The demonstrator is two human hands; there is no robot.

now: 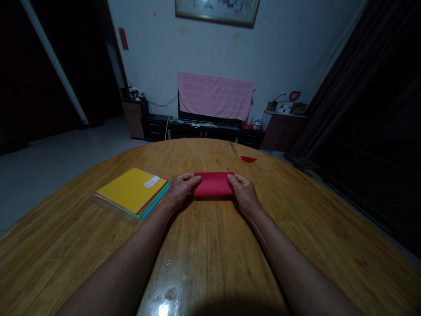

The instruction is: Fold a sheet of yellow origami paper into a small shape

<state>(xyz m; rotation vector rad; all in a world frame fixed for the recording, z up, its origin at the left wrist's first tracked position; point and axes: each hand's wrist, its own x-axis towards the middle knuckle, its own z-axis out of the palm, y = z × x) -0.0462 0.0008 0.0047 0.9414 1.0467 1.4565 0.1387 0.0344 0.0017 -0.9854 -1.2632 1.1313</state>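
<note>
A red paper (213, 184), rectangular and apparently folded, is held just above the wooden table by both hands. My left hand (180, 189) pinches its left end, with the thumb on top. At the right end, my right hand (243, 191) grips the paper near its upper corner, thumb also on top. Fingers beneath the sheet are hidden. Left of my left hand lies a clear packet of coloured paper (131, 188), yellow on top, with blue, green and red edges showing and a white label. A small folded red paper piece (248, 159) rests farther back on the right.
The round wooden table (210, 254) fills the foreground. Beyond it, a low black cabinet (158, 127) carries a screen draped with a pink cloth (215, 96). A side cabinet (283, 131) with small items stands at the right, near a dark curtain.
</note>
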